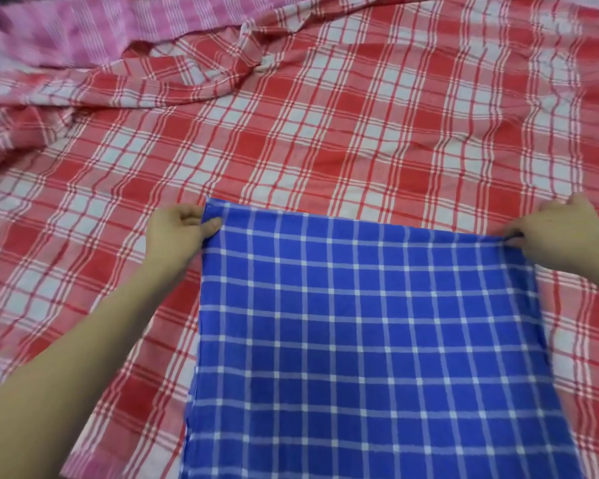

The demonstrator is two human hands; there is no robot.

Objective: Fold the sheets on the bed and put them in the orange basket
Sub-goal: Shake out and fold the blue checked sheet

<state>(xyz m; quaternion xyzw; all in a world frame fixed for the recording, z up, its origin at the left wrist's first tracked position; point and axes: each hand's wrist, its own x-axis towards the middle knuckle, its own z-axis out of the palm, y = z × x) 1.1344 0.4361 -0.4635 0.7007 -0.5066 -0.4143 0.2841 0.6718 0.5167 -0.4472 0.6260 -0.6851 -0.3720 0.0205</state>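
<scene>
Head view: left hand (180,229), right hand (554,233) fingers seemingly pinch cropped blue sheet (367,340) corners.

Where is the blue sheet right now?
In the head view, the blue sheet lies low and right of centre, on top of the red sheet, with the left hand and right hand pinching its two far corners.

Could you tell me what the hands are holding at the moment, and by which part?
Both hold the blue checked sheet: the left hand pinches its far left corner, the right hand its far right corner.
</scene>
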